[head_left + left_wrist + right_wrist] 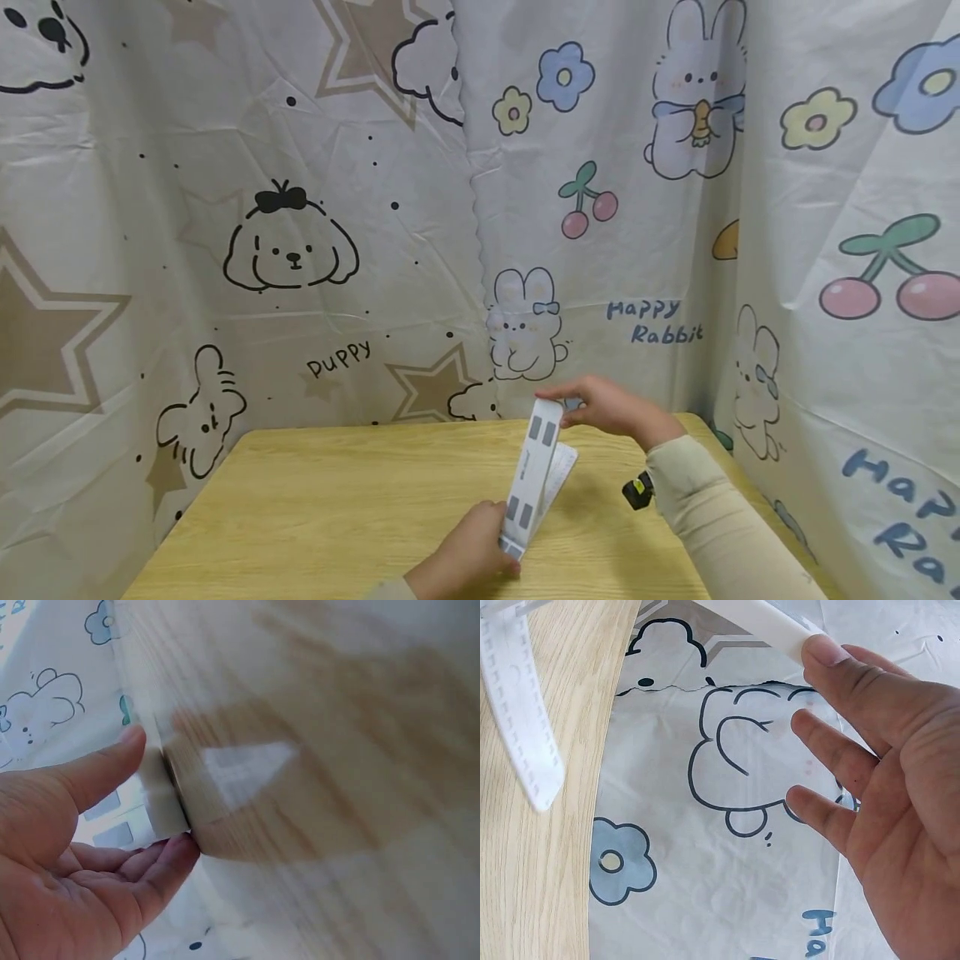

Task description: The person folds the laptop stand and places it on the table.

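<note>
A white folding laptop stand (525, 462) with grey pads is held at a slant over the table, one end up. My left hand (472, 542) grips its lower end, thumb on one side and fingers on the other. At the raised end, my right hand (611, 407) pinches the upper bar between thumb and index finger, while the other fingers stay spread off it in the right wrist view. A second white leg (521, 712) angles away below the upper bar, so the stand is partly unfolded. In the left wrist view the stand's end (163, 802) lies close against the tabletop.
The wood-grain table (322, 500) reaches back to a printed curtain (420, 275), which also hangs along both sides. Beside the right cuff is a small black object (637, 492) with a yellow mark.
</note>
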`<state>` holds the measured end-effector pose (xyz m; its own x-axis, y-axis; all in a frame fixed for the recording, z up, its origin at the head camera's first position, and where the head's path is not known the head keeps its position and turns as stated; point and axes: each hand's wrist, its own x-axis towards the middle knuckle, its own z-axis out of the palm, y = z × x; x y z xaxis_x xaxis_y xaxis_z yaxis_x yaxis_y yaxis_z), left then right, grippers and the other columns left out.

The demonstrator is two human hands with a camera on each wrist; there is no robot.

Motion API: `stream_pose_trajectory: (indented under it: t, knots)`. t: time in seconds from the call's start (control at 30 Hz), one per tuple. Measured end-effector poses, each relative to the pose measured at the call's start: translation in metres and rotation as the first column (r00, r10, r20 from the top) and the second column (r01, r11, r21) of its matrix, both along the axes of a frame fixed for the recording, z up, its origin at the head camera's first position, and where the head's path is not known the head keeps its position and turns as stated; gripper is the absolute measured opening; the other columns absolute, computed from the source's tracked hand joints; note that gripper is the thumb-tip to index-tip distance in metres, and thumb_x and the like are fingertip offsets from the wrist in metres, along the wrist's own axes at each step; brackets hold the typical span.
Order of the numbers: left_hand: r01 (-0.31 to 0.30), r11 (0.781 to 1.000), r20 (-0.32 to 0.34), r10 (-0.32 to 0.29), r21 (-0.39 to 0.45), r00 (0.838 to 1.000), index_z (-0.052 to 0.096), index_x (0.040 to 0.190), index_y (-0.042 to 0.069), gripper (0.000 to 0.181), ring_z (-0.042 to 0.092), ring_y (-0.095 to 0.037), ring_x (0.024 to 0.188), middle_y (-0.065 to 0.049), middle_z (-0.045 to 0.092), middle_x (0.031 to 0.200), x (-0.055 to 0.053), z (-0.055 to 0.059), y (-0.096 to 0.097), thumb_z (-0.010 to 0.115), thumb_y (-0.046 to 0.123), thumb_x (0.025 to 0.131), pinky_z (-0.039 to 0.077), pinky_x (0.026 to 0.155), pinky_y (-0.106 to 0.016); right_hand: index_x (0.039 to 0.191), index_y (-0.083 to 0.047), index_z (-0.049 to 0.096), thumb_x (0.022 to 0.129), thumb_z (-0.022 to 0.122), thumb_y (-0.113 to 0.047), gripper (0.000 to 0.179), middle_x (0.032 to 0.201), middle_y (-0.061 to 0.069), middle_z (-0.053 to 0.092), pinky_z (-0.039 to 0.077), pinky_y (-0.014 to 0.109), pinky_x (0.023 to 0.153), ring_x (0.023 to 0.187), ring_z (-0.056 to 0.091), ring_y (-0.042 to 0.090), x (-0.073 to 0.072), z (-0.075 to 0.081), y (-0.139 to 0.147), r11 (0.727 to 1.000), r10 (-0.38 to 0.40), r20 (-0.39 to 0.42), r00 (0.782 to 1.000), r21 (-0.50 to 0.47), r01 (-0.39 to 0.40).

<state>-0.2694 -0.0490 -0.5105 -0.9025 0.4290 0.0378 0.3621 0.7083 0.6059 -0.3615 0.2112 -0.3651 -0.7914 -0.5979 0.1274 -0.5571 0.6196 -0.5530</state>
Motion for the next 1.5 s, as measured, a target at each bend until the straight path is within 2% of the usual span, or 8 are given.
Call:
stream_pose_trajectory:
  t: [0.17, 0.33, 0.47, 0.67, 0.83, 1.17, 1.33, 1.5]
  knots:
    - [0.025, 1.000, 0.063, -0.026, 0.008, 0.998, 0.069, 0.116, 0.003, 0.057, 0.053, -0.010, 0.077, 0.003, 0.061, 0.090, -0.002, 0.009, -0.003, 0.095, 0.011, 0.066, 0.052, 0.067, -0.025, 0.139, -0.019, 0.064, 0.087, 0.080, -0.014, 0.055, 0.142, 0.006, 0.063, 0.052, 0.047, 0.106, 0.126, 0.063, 0.028, 0.009, 0.002, 0.006, 0.999, -0.036, -0.021, 0.999, 0.002, 0.036]
    - [0.090, 0.995, 0.099, -0.087, -0.030, 0.991, 0.071, 0.117, 0.007, 0.056, 0.057, -0.008, 0.079, 0.004, 0.066, 0.093, -0.015, 0.013, -0.006, 0.094, 0.005, 0.067, 0.054, 0.070, -0.024, 0.137, -0.019, 0.067, 0.085, 0.082, -0.017, 0.054, 0.141, 0.008, 0.063, 0.054, 0.048, 0.103, 0.125, 0.064, 0.031, 0.021, 0.005, 0.011, 0.995, -0.093, -0.045, 0.995, 0.020, 0.094]
    - [0.104, 0.994, 0.154, -0.098, -0.030, 0.983, 0.070, 0.126, 0.009, 0.063, 0.059, -0.010, 0.084, 0.003, 0.068, 0.100, -0.025, 0.015, -0.008, 0.093, 0.002, 0.068, 0.056, 0.077, -0.028, 0.134, -0.021, 0.069, 0.084, 0.084, -0.019, 0.053, 0.141, 0.009, 0.063, 0.052, 0.052, 0.104, 0.127, 0.062, 0.033, 0.025, 0.008, 0.013, 0.990, -0.136, -0.062, 0.989, 0.041, 0.139]
    - [0.105, 0.994, 0.117, -0.102, -0.020, 0.988, 0.072, 0.122, 0.008, 0.062, 0.061, -0.008, 0.083, 0.003, 0.072, 0.097, -0.028, 0.017, -0.005, 0.094, 0.001, 0.064, 0.056, 0.075, -0.026, 0.133, -0.020, 0.070, 0.085, 0.084, -0.022, 0.051, 0.140, 0.009, 0.065, 0.048, 0.056, 0.108, 0.130, 0.059, 0.034, 0.016, 0.011, 0.022, 0.996, -0.089, 0.010, 0.996, -0.011, 0.089]
    - [0.100, 0.995, 0.111, -0.096, -0.030, 0.989, 0.071, 0.126, 0.005, 0.066, 0.063, -0.007, 0.087, 0.001, 0.074, 0.100, -0.027, 0.011, -0.005, 0.094, 0.004, 0.064, 0.057, 0.081, -0.027, 0.133, -0.017, 0.070, 0.083, 0.085, -0.027, 0.053, 0.134, 0.005, 0.069, 0.051, 0.054, 0.106, 0.124, 0.063, 0.028, 0.013, -0.001, 0.033, 0.993, -0.070, 0.094, 0.993, -0.091, 0.078]
    - [0.241, 0.966, 0.065, -0.236, -0.092, 0.970, 0.067, 0.134, 0.009, 0.069, 0.063, -0.004, 0.096, 0.006, 0.071, 0.108, -0.033, 0.008, -0.022, 0.092, 0.008, 0.070, 0.056, 0.088, -0.023, 0.120, -0.018, 0.077, 0.075, 0.091, -0.035, 0.050, 0.126, 0.001, 0.073, 0.053, 0.055, 0.102, 0.122, 0.064, 0.031, 0.037, -0.013, 0.034, 0.964, -0.183, 0.113, 0.977, -0.172, 0.201]
    - [0.269, 0.958, 0.080, -0.262, -0.101, 0.962, 0.063, 0.140, 0.008, 0.072, 0.063, -0.004, 0.102, 0.005, 0.071, 0.114, -0.036, 0.006, -0.023, 0.091, 0.009, 0.073, 0.055, 0.094, -0.024, 0.117, -0.019, 0.078, 0.073, 0.092, -0.036, 0.050, 0.122, 0.000, 0.074, 0.055, 0.054, 0.099, 0.117, 0.066, 0.029, 0.050, -0.015, 0.035, 0.951, -0.246, 0.101, 0.964, -0.165, 0.260]
    - [0.266, 0.958, 0.108, -0.255, -0.105, 0.961, 0.061, 0.142, 0.009, 0.073, 0.063, -0.003, 0.105, 0.006, 0.071, 0.119, -0.040, 0.005, -0.021, 0.089, 0.006, 0.075, 0.055, 0.096, -0.026, 0.124, -0.015, 0.075, 0.077, 0.089, -0.037, 0.053, 0.122, 0.000, 0.074, 0.053, 0.056, 0.101, 0.117, 0.065, 0.028, 0.057, -0.016, 0.037, 0.956, -0.227, 0.074, 0.971, -0.172, 0.236]
